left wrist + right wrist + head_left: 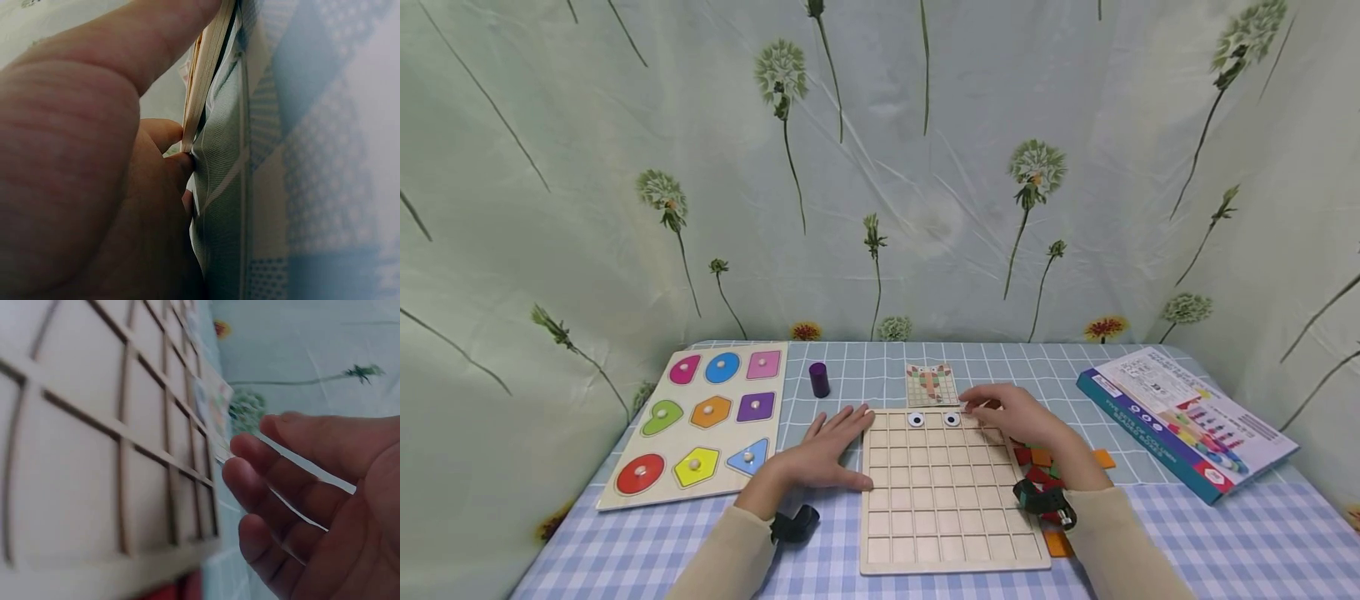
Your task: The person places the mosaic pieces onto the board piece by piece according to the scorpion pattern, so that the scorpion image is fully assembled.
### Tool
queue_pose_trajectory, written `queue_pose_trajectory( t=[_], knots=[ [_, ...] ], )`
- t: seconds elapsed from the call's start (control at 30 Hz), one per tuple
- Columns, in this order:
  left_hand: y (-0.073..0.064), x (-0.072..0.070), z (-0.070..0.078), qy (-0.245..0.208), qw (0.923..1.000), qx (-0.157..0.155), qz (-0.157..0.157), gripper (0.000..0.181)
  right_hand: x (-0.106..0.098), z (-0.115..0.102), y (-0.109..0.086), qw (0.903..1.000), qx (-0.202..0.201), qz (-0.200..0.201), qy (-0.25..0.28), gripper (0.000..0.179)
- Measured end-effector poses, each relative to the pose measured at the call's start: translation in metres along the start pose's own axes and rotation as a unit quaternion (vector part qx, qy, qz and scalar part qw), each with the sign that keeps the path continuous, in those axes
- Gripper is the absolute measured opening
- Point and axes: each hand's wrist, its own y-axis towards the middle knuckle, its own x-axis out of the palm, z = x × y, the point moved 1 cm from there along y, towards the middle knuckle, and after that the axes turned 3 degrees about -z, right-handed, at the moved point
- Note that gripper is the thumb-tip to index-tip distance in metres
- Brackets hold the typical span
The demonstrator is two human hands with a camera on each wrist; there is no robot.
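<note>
A wooden grid board (950, 527) lies flat in front of me. Two eye pieces, one at left (916, 420) and one at right (952, 419), sit in its far row. My left hand (822, 454) rests at the board's left edge, thumb and fingertips against it; the left wrist view shows the fingers along the board's side (205, 81). Near the far right corner is my right hand (1011, 412). In the right wrist view its fingers (256, 487) are loosely bent beside the board, with nothing between them. A small pattern card (931, 385) with a coloured figure lies just beyond the board.
Red, orange and green square tiles (1058, 544) lie along the board's right side, partly under my right forearm. A knobbed shape puzzle (651, 429) is at left, with a purple cylinder (819, 380) beside it. At right lies a flat game box (1187, 417).
</note>
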Motion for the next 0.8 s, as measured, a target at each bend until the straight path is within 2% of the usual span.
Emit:
queue_pose_trajectory(
  t=[0.17, 0.4, 0.47, 0.57, 0.8],
  knots=[
    [0.0, 0.0, 0.0, 0.0, 1.0, 0.001, 0.002, 0.103, -0.014, 0.008, -0.006, 0.9999, 0.016, 0.003, -0.003, 0.029],
    [0.0, 0.0, 0.001, -0.002, 1.0, 0.0, 0.0, 0.104, -0.027, 0.022, -0.015, 0.9976, 0.069, -0.002, -0.007, 0.032],
    [0.0, 0.0, 0.001, -0.001, 1.0, -0.001, -0.001, 0.103, -0.03, 0.027, -0.018, 0.9975, 0.069, -0.007, -0.007, 0.032],
    [-0.001, -0.001, 0.002, -0.002, 1.0, -0.002, -0.002, 0.103, -0.032, 0.034, -0.022, 0.9976, 0.066, -0.02, -0.007, 0.03],
    [-0.001, -0.003, 0.003, -0.001, 1.0, -0.004, -0.003, 0.103, -0.037, 0.046, -0.029, 0.9943, 0.09, -0.056, -0.004, 0.033]
  ],
)
